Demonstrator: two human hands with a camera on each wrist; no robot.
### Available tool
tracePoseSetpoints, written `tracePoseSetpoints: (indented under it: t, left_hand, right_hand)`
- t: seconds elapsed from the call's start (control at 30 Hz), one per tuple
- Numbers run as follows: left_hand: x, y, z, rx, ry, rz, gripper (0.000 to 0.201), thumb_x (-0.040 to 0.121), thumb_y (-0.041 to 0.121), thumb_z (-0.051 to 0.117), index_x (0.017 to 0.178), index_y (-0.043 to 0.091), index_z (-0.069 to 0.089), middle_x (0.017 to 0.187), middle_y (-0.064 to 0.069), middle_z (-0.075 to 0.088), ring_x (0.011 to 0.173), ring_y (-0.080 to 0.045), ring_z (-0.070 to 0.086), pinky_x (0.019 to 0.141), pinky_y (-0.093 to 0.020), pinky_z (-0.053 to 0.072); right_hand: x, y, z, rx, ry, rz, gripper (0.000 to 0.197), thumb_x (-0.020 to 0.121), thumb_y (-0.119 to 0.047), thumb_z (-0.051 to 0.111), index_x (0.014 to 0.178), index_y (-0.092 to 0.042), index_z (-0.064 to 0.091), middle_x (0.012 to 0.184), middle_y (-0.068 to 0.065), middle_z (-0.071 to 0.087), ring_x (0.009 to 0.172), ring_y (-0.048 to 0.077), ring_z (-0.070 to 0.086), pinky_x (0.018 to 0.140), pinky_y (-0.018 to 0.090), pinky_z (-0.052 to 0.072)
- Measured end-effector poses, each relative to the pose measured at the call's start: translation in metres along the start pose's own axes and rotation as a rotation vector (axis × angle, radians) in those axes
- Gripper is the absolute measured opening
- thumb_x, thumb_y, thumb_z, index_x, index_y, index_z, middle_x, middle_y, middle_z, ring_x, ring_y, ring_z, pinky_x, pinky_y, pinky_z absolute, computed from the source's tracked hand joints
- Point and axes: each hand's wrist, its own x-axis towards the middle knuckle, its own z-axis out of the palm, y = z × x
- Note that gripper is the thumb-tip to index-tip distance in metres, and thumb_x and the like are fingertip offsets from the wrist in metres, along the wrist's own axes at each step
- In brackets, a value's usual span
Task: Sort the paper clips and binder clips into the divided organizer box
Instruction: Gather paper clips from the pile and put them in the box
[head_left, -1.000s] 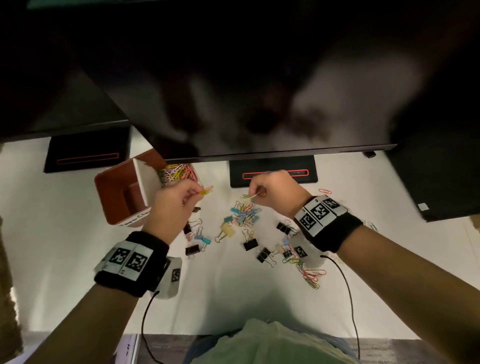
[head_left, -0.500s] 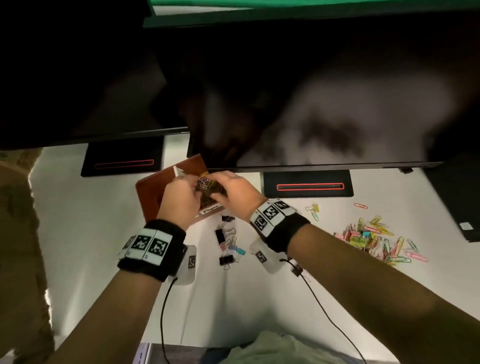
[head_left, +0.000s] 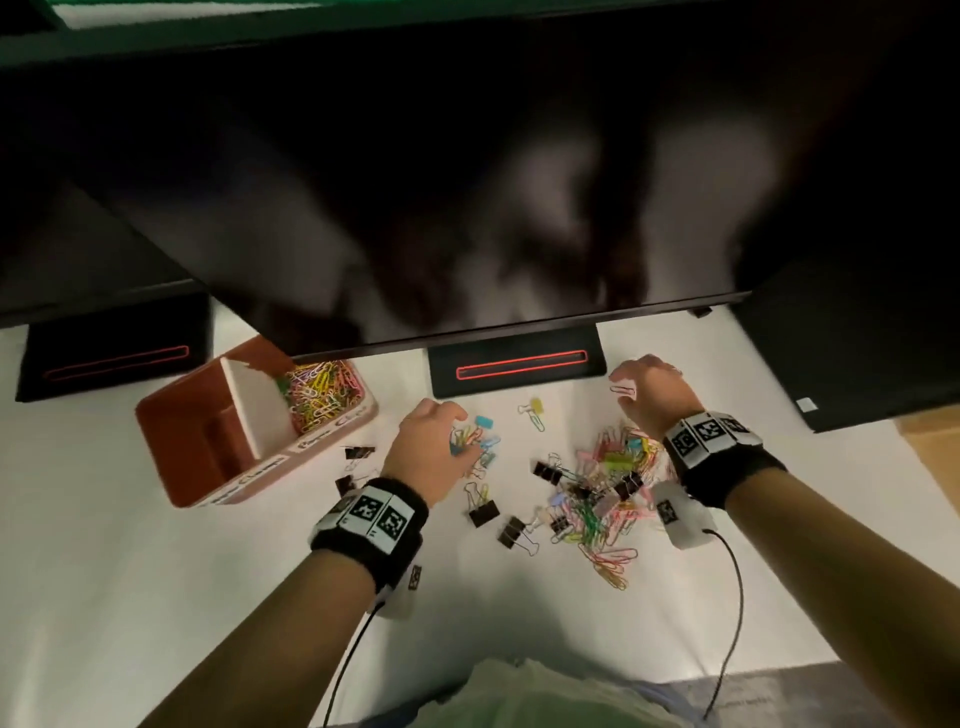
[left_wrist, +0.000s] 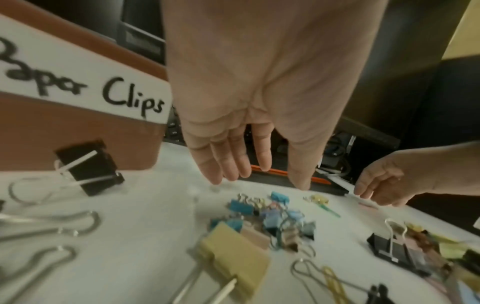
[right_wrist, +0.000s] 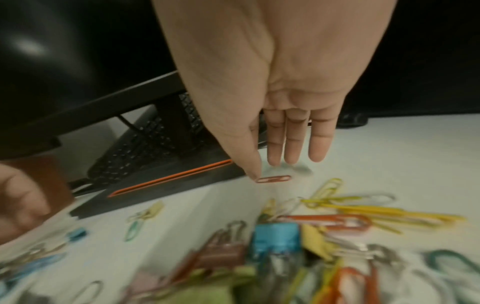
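Item: pink paper clip (right_wrist: 273, 179), desk, upper right of head view. Right hand (head_left: 655, 395) grip released, thumb touching it; left hand (head_left: 429, 451) released. Handling: pinch edgewise, carry to organizer box (head_left: 218, 470), upper left.

Organizer box (head_left: 208, 457) on the table (head_left: 156, 597). Inside its right compartment, paper clips (head_left: 322, 389). Right of the box, a small cluster of clips (head_left: 475, 441) under the left hand (head_left: 428, 452); farther right, the main pile (head_left: 602, 483), near the right hand (head_left: 652, 395). Behind the box, a monitor (head_left: 467, 182).
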Motion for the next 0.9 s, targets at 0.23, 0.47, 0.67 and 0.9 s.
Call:
tracePoseSetpoints:
  t: [0.23,0.47,0.67,0.9]
  left_hand:
    - [0.012,0.0,0.019,-0.001,0.02,-0.069,0.028,0.079,0.02,0.069,0.104,0.016,0.059,0.11,-0.004,0.048,0.097,-0.023,0.055,0.088,-0.028,0.045]
    - [0.007,-0.014,0.006,-0.174,0.151,-0.119,0.029,0.08,-0.003,0.06,0.103,0.015,0.061,0.106,-0.001,0.045,0.091,-0.018,0.059,0.079,-0.023,0.05]
    - [0.006,-0.021,0.002,-0.002,0.159,-0.027,0.019,0.083,0.007,0.06,0.099,0.016,0.064,0.104,0.0,0.054,0.091,-0.013,0.051,0.08,-0.021,0.04]
    - [0.021,-0.009,0.017,0.107,0.082,0.004,0.019,0.082,0.027,0.065,0.099,0.019,0.064,0.097,0.002,0.061,0.093,-0.017,0.054,0.082,-0.034,0.049]
  right_hand:
    - [0.017,0.013,0.001,0.054,-0.01,-0.087,0.018,0.085,-0.007,0.063,0.102,-0.008,0.069,0.109,0.014,0.065,0.098,0.031,0.062,0.086,0.032,0.047]
    - [0.018,0.005,0.002,0.054,-0.15,-0.136,0.017,0.087,-0.007,0.058,0.097,-0.011,0.071,0.107,0.006,0.068,0.1,0.024,0.061,0.078,0.021,0.042]
    - [-0.003,-0.039,0.003,0.04,-0.211,-0.32,0.012,0.089,-0.02,0.06,0.095,-0.012,0.067,0.103,0.005,0.064,0.092,0.017,0.06,0.079,0.023,0.045]
    - [-0.004,-0.087,0.033,-0.039,-0.246,-0.287,0.015,0.089,-0.018,0.059,0.102,-0.011,0.063,0.116,0.011,0.052,0.095,0.026,0.06,0.089,0.035,0.051]
